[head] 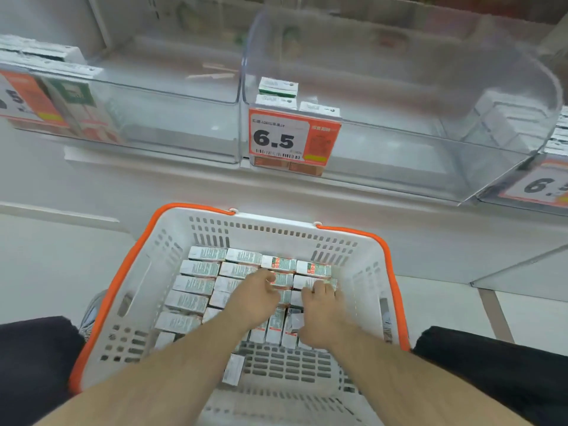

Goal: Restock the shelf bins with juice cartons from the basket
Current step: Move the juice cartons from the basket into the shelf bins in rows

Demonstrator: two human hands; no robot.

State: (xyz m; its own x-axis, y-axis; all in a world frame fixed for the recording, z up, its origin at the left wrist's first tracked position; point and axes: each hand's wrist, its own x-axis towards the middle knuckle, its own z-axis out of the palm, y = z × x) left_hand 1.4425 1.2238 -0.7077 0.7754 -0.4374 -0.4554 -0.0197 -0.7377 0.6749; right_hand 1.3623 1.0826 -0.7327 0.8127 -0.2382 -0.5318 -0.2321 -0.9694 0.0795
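Far left on the shelf, a clear bin (61,96) holds stacked cartons behind an orange price tag (21,99); the print is blurred. Next to it stands a second clear bin (172,118), and what lies at its back is too blurred to name.

Below, the white basket (144,272) with the orange rim sits on the floor between your knees. The juice cartons (196,281) lie packed in rows across its far half, with bare mesh floor showing nearer you and 1 loose carton (235,368) lying there beside your left forearm.

Your left hand (250,298) reaches into the middle rows, fingers curled down onto a carton (282,279) just past the knuckles; it looks like a grasp, but motion blur keeps the hold from being sure. Your right hand (319,315) is just beside it, fingers bent over the top of another carton (310,282) in the right rows, thumb low against the cartons nearer you; here too the grasp is blurred.

Above the basket, the curved clear bin (399,87) on the shelf holds 3 cartons (278,87) at its left front corner, right behind the orange tag reading 6.5 (293,138). At far right, another bin (522,124) shows pale cartons and a partly cut-off price tag (544,186).
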